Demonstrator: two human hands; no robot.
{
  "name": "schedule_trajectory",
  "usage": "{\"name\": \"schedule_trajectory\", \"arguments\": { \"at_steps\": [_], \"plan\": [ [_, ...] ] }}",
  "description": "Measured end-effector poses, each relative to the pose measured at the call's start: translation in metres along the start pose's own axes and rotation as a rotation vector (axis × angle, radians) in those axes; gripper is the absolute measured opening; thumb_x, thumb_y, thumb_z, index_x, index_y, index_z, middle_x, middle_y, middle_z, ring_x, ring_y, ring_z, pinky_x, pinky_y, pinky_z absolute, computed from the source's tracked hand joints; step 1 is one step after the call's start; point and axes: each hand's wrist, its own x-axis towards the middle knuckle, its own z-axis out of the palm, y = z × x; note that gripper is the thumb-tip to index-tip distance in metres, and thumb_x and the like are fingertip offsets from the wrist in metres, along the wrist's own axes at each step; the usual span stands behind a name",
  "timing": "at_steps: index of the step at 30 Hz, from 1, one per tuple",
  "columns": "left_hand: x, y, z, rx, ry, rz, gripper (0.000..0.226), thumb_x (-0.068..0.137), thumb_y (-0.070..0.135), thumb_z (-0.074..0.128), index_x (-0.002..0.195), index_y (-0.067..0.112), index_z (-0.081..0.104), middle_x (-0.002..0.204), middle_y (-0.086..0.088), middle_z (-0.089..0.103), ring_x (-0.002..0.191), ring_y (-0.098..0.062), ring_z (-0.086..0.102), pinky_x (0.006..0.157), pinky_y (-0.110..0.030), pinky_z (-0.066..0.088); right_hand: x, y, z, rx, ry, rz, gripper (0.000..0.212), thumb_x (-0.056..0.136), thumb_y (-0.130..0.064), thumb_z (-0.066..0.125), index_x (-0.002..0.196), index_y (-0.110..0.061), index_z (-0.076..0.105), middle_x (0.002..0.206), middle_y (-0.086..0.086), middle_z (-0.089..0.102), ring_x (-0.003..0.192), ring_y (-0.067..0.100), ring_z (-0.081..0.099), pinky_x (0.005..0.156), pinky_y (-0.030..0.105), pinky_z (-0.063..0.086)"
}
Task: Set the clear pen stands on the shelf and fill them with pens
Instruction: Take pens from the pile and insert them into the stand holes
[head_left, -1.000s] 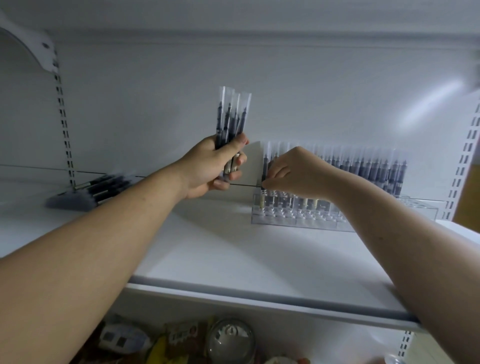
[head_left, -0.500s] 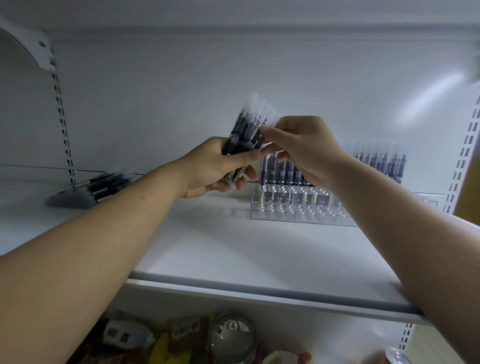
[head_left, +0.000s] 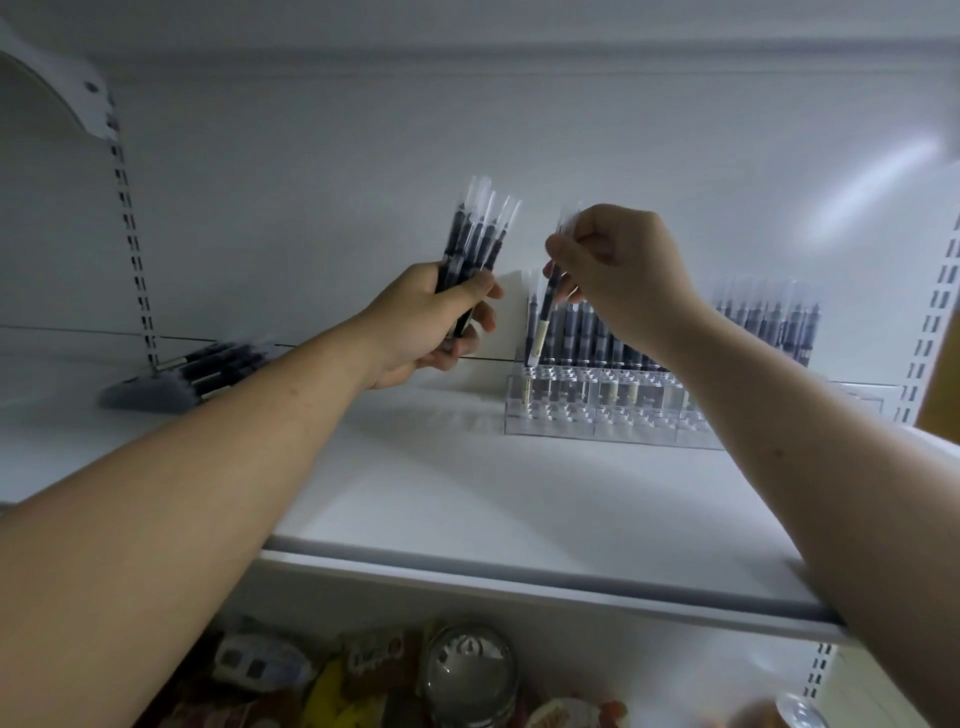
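Hands both raised over white shelf (head_left: 467, 493), bare forearms reaching in from below. On the left side, left hand (head_left: 426, 322) has its grip clenched round bundle of pens (head_left: 475, 239): dark barrels, clear caps up, slightly fanned, held upright above the shelf, left of the stand and apart from it. Opposite it, right hand (head_left: 618, 270) has its grip pinching single pen (head_left: 543, 317) near the capped top, fingers curled. That pen is tilted, top leaning right, with its lower end at the far-left end of the back row of clear pen stand (head_left: 587, 415); cannot tell if the tip is in a hole. Stand sits on the shelf near the back wall, right of centre, with stepped rows and open holes showing in the front rows. Back of stand carries row of standing pens (head_left: 769, 322), upright, caps up, the middle part hidden behind the right wrist. Just right of the stand is another clear piece (head_left: 857, 397), too faint to tell what. Far left on the shelf, loose pile of pens (head_left: 208, 364) lies flat, blurred, beside slotted upright (head_left: 130, 234). Below the shelf edge: jar with metal lid (head_left: 470, 670) and coloured packets (head_left: 374, 660), blurred.
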Motion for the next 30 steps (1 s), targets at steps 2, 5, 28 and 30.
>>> {"name": "schedule_trajectory", "arguments": {
  "at_steps": [2, 5, 28, 30],
  "plan": [
    [0.001, 0.0, 0.0, -0.003, 0.007, 0.011, 0.024, 0.112, 0.028, 0.052, 0.112, 0.007, 0.061, 0.082, -0.007, 0.063, 0.055, -0.017, 0.045, 0.044, -0.023, 0.026, -0.001, 0.0, 0.001, -0.036, -0.016, -0.008, 0.016, 0.103, -0.017, 0.064, 0.095, -0.005, 0.071, 0.078, -0.001, 0.078, 0.066, 0.018, 0.076, 0.075, 0.049, 0.064],
    [0.001, 0.0, 0.0, -0.001, 0.018, 0.021, 0.025, 0.112, 0.028, 0.052, 0.114, 0.005, 0.061, 0.085, -0.008, 0.062, 0.055, -0.017, 0.046, 0.043, -0.023, 0.026, -0.002, -0.001, 0.002, -0.037, -0.029, -0.009, 0.015, 0.103, -0.018, 0.064, 0.095, -0.007, 0.07, 0.08, -0.002, 0.077, 0.067, 0.016, 0.076, 0.077, 0.047, 0.065],
    [0.001, 0.0, -0.003, 0.06, -0.011, 0.047, 0.023, 0.112, 0.024, 0.052, 0.124, 0.008, 0.063, 0.089, -0.005, 0.063, 0.057, -0.013, 0.053, 0.043, -0.024, 0.03, -0.008, 0.0, 0.005, -0.233, -0.362, 0.151, 0.025, 0.096, -0.029, 0.075, 0.085, -0.007, 0.074, 0.071, 0.001, 0.079, 0.068, 0.011, 0.078, 0.072, 0.03, 0.064],
    [0.0, 0.0, -0.003, 0.076, -0.016, 0.054, 0.021, 0.111, 0.024, 0.054, 0.121, 0.009, 0.064, 0.089, -0.005, 0.065, 0.059, -0.013, 0.055, 0.043, -0.024, 0.031, -0.009, 0.0, 0.002, -0.354, -0.388, 0.099, 0.028, 0.093, -0.04, 0.077, 0.078, -0.016, 0.076, 0.069, -0.006, 0.078, 0.068, 0.009, 0.076, 0.072, 0.031, 0.061]
  ]
}}
